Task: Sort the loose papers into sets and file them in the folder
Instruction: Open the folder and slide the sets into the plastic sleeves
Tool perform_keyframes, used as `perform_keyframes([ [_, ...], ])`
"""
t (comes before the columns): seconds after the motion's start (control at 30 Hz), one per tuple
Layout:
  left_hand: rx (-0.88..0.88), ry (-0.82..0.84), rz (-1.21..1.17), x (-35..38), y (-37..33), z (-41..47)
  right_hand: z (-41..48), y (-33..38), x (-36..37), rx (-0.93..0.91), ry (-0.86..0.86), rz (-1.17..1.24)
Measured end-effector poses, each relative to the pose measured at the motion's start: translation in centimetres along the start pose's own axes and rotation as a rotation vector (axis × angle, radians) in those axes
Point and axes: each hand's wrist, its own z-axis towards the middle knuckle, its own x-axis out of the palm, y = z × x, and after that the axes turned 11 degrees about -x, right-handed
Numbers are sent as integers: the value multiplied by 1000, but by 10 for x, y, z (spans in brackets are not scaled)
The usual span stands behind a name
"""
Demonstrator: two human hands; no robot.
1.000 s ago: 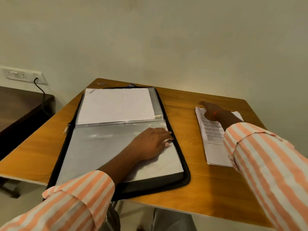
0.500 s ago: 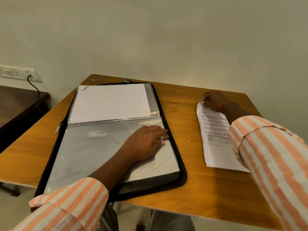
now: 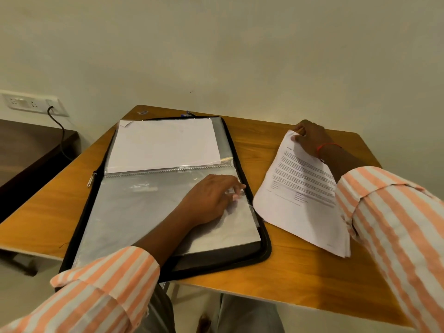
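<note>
Our right hand [image 3: 310, 138] pinches the top corner of the stack of white printed papers [image 3: 300, 188], its far end raised off the orange-brown wooden worktop [image 3: 288, 272] (just right of the folder). Our left hand [image 3: 211, 198] rests, fingers relaxed, on a clear sleeve of the open black zip folder [image 3: 264, 246].

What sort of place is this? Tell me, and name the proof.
Likely an office or study room: a wooden desk against a bare wall, an open folder with printed papers beside it, and a socket.
</note>
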Motion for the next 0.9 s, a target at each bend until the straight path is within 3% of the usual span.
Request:
perform_keyframes([
  [0.1, -32, 2, -76, -3, 0, 0, -3, -10, -9, 75, 65, -136],
  [0.17, -32, -4, -140, -3, 2, 1, -12, -23, -16, 103, 209, -211],
  [0.27, 9, -31, -169, -1, 6, 2, -31, -46, -30, 154, 491, -146],
  [0.37, 42, -53, -170, 2, 9, 3, -48, -64, -45, 158, 601, -108],
  [0.53, 44, 8, -134, -7, -3, -1, -69, -55, -69, 60, 458, -62],
  [0.73, 192, 232, 227, -19, -25, 11, -97, -70, -99, 108, 376, -18],
  [0.83, 220, 288, 238, -19, -34, 14, -110, -90, -103, 191, 167, 60],
  [0.9, 225, 318, 234, -19, -41, 13, -125, -97, -102, 278, -6, 248],
])
